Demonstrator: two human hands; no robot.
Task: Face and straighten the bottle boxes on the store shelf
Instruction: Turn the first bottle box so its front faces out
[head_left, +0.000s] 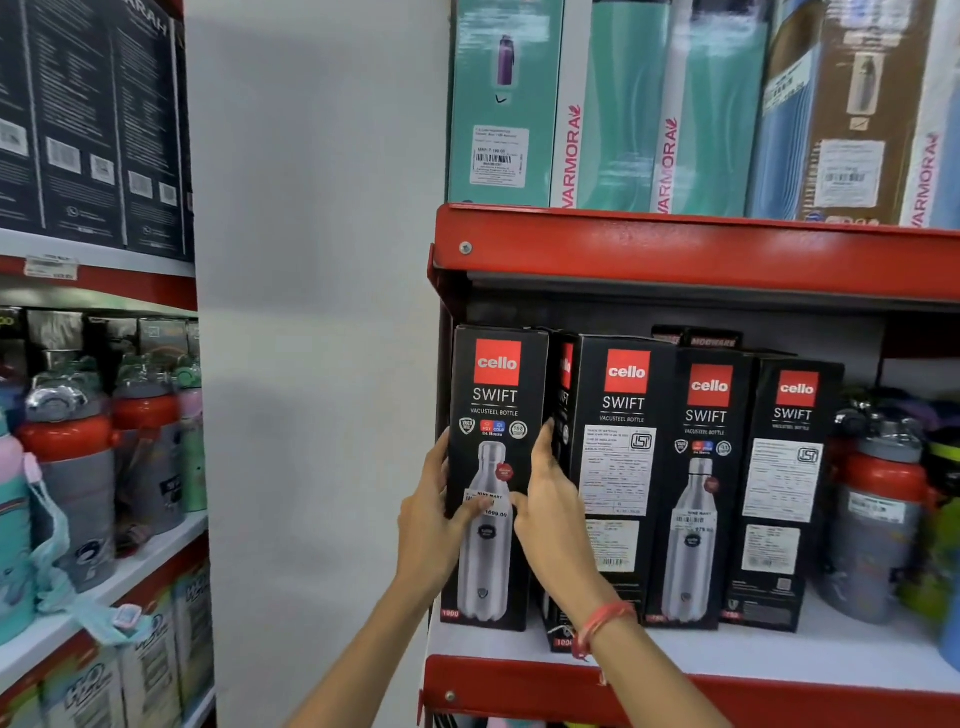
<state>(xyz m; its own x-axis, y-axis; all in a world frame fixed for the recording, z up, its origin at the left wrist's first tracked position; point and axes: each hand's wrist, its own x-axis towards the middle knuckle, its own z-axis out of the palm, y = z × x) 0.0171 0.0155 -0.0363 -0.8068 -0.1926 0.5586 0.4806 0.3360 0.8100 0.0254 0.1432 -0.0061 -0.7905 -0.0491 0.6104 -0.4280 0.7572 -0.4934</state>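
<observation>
Several black Cello Swift bottle boxes stand in a row on the red-edged shelf (727, 670). The leftmost box (496, 395) faces front with its bottle picture showing. My left hand (434, 525) grips its left edge, thumb on the front. My right hand (550, 509) grips its right edge, fingers between it and the second box (621, 457), which is turned so its text side shows. A third box (704, 467) shows its bottle picture. The fourth box (787, 483) shows its text side.
Loose red-capped bottles (878, 525) stand right of the boxes. The shelf above (675, 249) holds tall teal and brown boxes. A white pillar (317, 312) separates this bay from another shelf (104, 577) with bottles on the left.
</observation>
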